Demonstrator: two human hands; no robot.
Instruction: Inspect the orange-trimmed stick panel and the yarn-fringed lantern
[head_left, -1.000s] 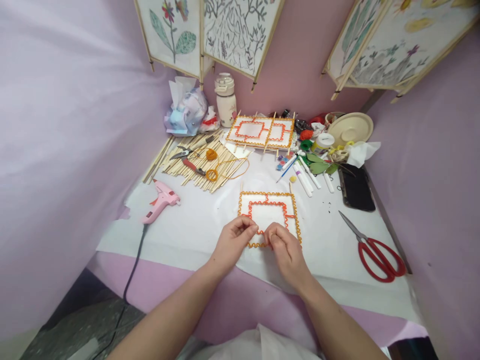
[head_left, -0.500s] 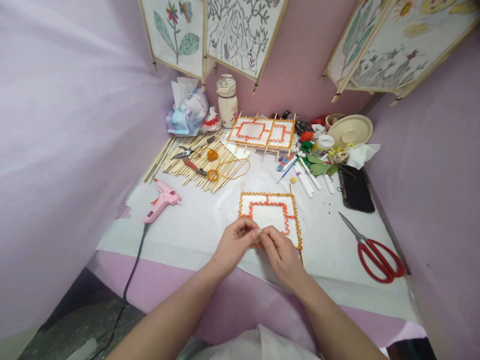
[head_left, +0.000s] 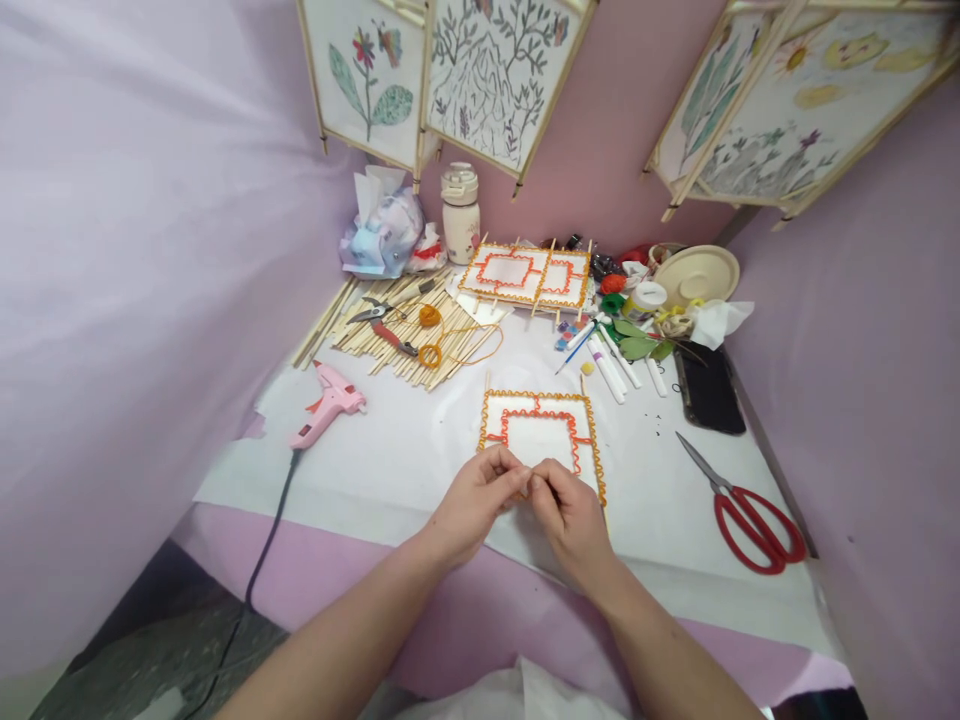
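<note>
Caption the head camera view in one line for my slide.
Left hand and right hand meet at the near edge of an orange-trimmed stick frame, a pink glue gun and red scissors nearby.

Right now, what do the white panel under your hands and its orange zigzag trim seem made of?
The white panel looks like matte paper or card: smooth, no weave showing. The orange zigzag trim looks like fabric ric-rac or braid, dull and ridged, though too small to be sure.
</note>
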